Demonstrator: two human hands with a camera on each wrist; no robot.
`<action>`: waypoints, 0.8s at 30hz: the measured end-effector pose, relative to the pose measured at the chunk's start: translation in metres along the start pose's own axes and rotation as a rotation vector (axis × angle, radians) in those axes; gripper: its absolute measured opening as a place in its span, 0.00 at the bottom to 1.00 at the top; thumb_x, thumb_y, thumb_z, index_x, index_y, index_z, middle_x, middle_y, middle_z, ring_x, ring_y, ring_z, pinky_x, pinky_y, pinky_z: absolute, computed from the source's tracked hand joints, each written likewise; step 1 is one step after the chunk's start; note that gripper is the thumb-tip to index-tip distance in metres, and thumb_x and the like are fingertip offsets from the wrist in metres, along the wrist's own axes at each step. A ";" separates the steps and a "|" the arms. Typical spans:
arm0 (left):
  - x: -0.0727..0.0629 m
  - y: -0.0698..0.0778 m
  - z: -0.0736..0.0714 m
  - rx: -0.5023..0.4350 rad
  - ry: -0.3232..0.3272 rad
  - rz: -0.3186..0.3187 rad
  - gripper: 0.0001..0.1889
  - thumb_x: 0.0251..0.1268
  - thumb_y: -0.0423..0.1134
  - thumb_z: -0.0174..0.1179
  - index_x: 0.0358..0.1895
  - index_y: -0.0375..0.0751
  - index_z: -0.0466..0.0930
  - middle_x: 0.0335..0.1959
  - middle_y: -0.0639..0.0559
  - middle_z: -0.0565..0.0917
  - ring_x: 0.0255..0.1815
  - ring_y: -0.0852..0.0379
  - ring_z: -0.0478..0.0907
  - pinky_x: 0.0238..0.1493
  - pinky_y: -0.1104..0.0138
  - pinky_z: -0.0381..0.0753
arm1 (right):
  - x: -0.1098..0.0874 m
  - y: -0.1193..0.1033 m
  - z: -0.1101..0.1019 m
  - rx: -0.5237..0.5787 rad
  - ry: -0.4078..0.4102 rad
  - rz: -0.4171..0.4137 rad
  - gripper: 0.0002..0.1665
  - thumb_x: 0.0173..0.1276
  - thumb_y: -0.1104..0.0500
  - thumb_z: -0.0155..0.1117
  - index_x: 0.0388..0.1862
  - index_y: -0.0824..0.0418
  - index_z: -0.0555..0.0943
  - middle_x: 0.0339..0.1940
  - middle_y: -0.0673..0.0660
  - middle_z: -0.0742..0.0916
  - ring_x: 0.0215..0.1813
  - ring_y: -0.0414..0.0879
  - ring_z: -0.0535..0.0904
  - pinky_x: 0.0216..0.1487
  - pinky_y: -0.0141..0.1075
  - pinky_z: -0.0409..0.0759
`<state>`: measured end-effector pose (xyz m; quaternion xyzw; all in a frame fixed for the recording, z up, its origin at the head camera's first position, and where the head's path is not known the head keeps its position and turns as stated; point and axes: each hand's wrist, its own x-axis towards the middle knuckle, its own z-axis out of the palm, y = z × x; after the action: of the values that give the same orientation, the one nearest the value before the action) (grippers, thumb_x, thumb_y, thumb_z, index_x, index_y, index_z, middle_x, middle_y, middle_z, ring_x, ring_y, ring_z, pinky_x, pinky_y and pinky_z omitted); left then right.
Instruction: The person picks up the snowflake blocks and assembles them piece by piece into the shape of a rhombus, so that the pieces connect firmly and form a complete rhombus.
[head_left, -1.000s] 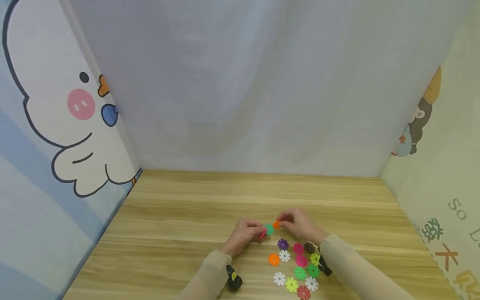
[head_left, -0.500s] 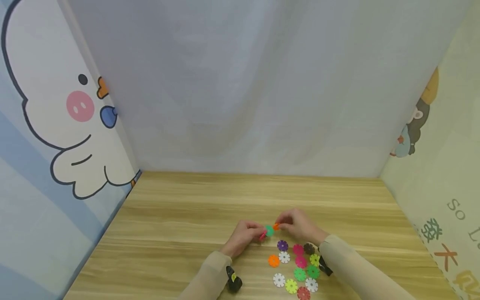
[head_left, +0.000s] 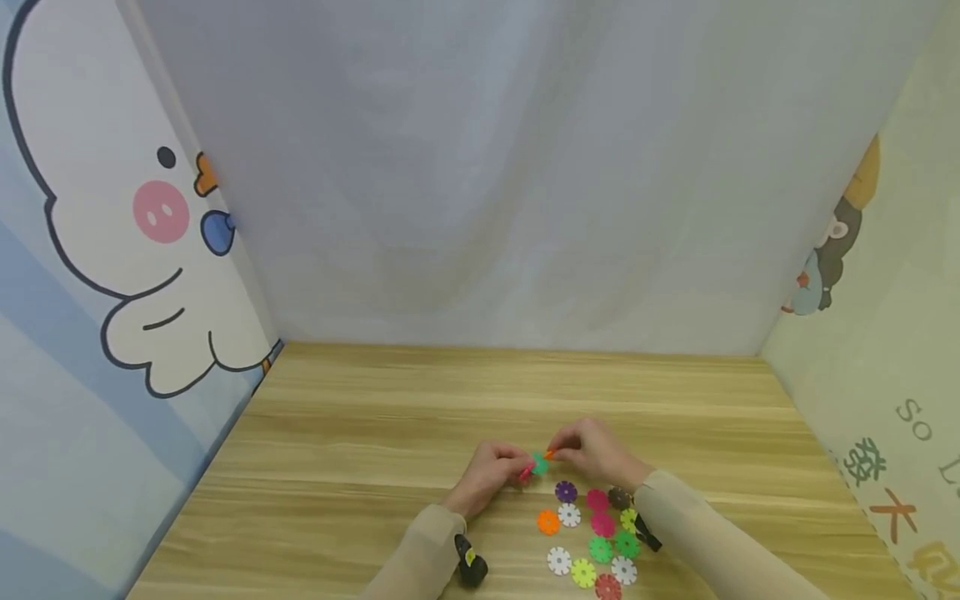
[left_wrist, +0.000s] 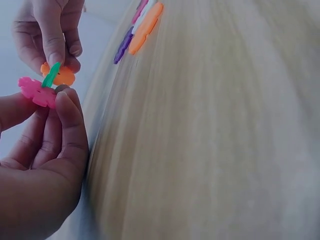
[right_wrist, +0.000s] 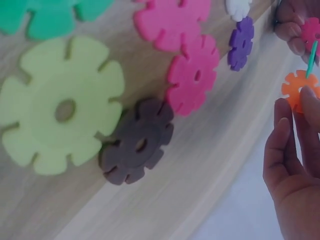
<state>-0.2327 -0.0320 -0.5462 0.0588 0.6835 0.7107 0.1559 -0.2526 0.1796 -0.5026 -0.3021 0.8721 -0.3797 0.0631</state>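
My left hand [head_left: 489,475] pinches a pink notched plastic disc [left_wrist: 37,92] between thumb and fingers. Slotted crosswise into that disc is a green disc [head_left: 539,464], seen edge-on in both wrist views. From the other side my right hand [head_left: 596,454] pinches an orange disc [right_wrist: 298,89] by its edge. The orange disc meets the green one's far edge, so the three form a short row between the hands. Both hands are above the table, behind the loose discs.
Several loose notched discs lie on the wooden table [head_left: 360,433], among them a purple disc [head_left: 566,492], an orange disc on the table [head_left: 548,522], a brown disc [right_wrist: 137,142] and a yellow-green disc [right_wrist: 62,105]. A grey curtain [head_left: 510,183] hangs behind the table, with printed cloth either side.
My right hand has moved slightly left and turned the orange disc, which now shows narrower against the green one. My left hand stays nearly still with the pink disc.
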 end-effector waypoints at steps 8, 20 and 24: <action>-0.001 0.000 0.001 -0.040 0.022 -0.045 0.06 0.61 0.31 0.63 0.32 0.29 0.84 0.28 0.45 0.84 0.26 0.57 0.77 0.30 0.67 0.78 | 0.002 -0.006 0.000 -0.027 -0.009 -0.009 0.04 0.62 0.66 0.67 0.34 0.59 0.87 0.32 0.52 0.87 0.35 0.39 0.81 0.39 0.32 0.79; -0.001 0.002 -0.002 -0.054 0.015 -0.041 0.07 0.61 0.31 0.63 0.32 0.26 0.83 0.23 0.48 0.82 0.24 0.58 0.76 0.31 0.67 0.77 | 0.006 -0.011 0.001 -0.058 -0.034 0.005 0.05 0.63 0.65 0.67 0.32 0.56 0.87 0.31 0.48 0.87 0.35 0.38 0.81 0.38 0.31 0.78; -0.002 0.002 -0.002 -0.061 -0.005 -0.029 0.07 0.60 0.31 0.63 0.31 0.26 0.83 0.24 0.47 0.82 0.25 0.57 0.77 0.32 0.66 0.78 | 0.006 -0.011 0.001 -0.043 -0.028 0.000 0.06 0.63 0.66 0.66 0.32 0.57 0.87 0.31 0.48 0.87 0.34 0.38 0.81 0.37 0.32 0.79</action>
<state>-0.2320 -0.0344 -0.5438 0.0459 0.6620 0.7287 0.1695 -0.2518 0.1700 -0.4948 -0.3086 0.8792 -0.3565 0.0686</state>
